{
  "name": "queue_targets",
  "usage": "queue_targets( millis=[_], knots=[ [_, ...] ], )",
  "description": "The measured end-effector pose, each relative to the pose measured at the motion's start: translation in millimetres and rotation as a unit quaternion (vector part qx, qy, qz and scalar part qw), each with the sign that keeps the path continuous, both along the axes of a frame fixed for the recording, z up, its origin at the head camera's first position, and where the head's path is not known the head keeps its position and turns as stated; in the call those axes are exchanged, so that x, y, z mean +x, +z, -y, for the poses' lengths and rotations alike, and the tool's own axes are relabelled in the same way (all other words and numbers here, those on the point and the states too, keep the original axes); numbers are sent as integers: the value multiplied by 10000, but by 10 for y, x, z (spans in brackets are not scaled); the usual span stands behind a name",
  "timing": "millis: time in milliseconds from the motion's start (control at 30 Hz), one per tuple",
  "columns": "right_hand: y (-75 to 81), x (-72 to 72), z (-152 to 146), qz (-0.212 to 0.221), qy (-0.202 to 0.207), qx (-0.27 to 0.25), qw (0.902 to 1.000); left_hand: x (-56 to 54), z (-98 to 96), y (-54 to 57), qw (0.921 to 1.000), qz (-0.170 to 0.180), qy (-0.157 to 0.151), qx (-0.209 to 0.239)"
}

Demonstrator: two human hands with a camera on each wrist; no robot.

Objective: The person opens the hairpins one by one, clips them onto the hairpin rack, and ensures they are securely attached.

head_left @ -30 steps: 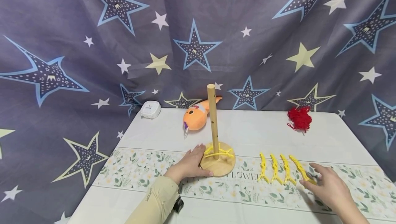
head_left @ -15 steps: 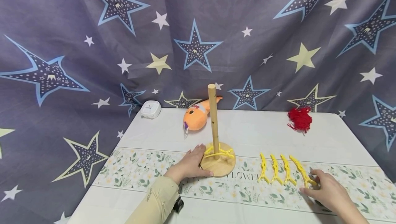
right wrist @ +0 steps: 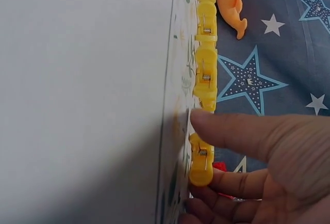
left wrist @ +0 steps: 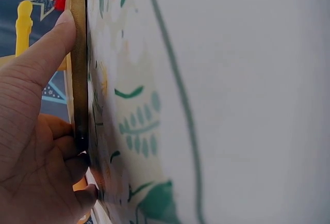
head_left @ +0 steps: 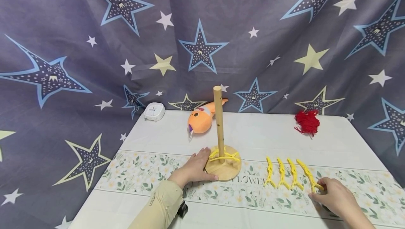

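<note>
A wooden stand [head_left: 219,123] with a round base [head_left: 227,176] and an upright pole stands mid-table, a yellow plastic piece [head_left: 232,157] around the pole's foot. My left hand [head_left: 196,167] holds the base's left edge; in the left wrist view its thumb [left wrist: 54,43] lies on the rim, other fingers curled at the lower edge. Several yellow spring clips lie in a row to the right. At the rightmost clip [head_left: 307,172], my right hand [head_left: 336,195] pinches the forked near end; in the right wrist view that end [right wrist: 201,157] sits between thumb and forefinger, its metal spring visible.
An orange plush toy [head_left: 200,120] lies behind the stand. Red yarn [head_left: 307,121] sits at the back right, and a white case [head_left: 154,111] at the back left. A floral runner [head_left: 142,169] crosses the white table before a star-patterned curtain [head_left: 240,60].
My right thumb and forefinger have drawn together on the rightmost clip's forked end. My left hand has stayed on the base. The clips lie where they were.
</note>
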State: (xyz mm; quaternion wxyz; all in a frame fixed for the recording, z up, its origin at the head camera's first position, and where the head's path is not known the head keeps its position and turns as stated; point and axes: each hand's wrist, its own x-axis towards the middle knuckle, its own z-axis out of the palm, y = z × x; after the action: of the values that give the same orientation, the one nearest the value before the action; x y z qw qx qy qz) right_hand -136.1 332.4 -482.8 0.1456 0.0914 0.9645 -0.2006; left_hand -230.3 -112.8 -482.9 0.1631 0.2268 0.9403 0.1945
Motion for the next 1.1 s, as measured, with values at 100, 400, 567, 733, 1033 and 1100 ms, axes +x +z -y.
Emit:
queue_targets(
  millis=[100,400,567,733,1033,1100],
  knots=[
    [-4,-4,4,-43,-35,52,10000,-6,0,-7,10000,-8,-3,-20],
    [28,-1,25,-19,-156,34,9999,-21,1,-31,10000,-52,-11,-40],
    [45,-2,41,119,-199,29,9997,-18,3,-22,10000,-25,6,-37],
    [54,6,46,56,-118,-5,9999,-12,1,-12,10000,-30,-2,-49],
    [20,30,1,-141,-384,-196,9990,-9,-1,-8,10000,-29,-1,-50],
    [13,30,-3,-206,-564,-295,9978,-9,0,-6,10000,-18,0,-39]
  ],
)
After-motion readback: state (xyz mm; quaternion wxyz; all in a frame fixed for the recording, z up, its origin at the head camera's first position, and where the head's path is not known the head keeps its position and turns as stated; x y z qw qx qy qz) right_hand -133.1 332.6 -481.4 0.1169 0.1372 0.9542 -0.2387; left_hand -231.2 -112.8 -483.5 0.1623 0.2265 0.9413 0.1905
